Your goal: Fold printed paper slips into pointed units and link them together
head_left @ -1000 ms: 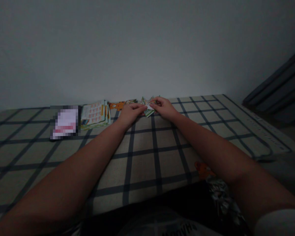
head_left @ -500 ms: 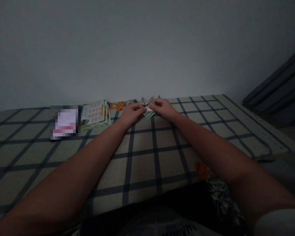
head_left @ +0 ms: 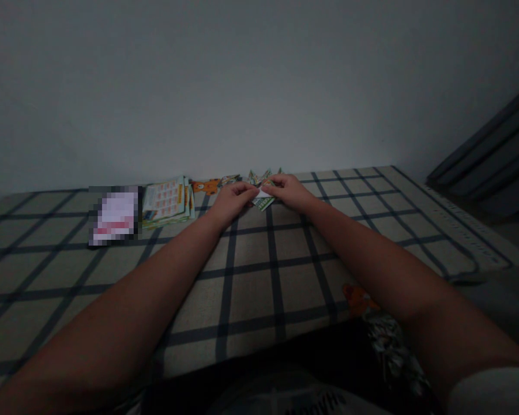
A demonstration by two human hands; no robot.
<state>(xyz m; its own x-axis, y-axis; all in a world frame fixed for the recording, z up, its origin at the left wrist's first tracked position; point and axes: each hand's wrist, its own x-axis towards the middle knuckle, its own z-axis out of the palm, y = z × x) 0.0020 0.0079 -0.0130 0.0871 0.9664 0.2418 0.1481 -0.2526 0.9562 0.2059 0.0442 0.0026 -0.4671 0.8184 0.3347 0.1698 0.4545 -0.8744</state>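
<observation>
A small folded paper [head_left: 263, 202], green and white, is held between my hands near the far side of the checked cloth. My left hand [head_left: 233, 202] pinches its left side, fingers closed. On the right side, my right hand [head_left: 289, 191] grips the paper with thumb and fingers. Just behind the hands lie several folded paper pieces [head_left: 253, 175], partly hidden. Another folded piece [head_left: 230, 179] rests behind my left hand. To the left is a stack of printed sheets [head_left: 166, 200] with calendar-like grids.
A blurred-out pinkish-white object [head_left: 115, 216] lies left of the stack. The checked cloth [head_left: 251, 294] reaches back to a grey wall [head_left: 259, 86]. Dark folded fabric [head_left: 497, 155] hangs at the right. Near my lap is a crumpled heap of paper-like pieces [head_left: 393, 351].
Both hands have shifted very slightly on the folded paper, whose visible part has changed a little between the fingers. The other things have stayed where they were.
</observation>
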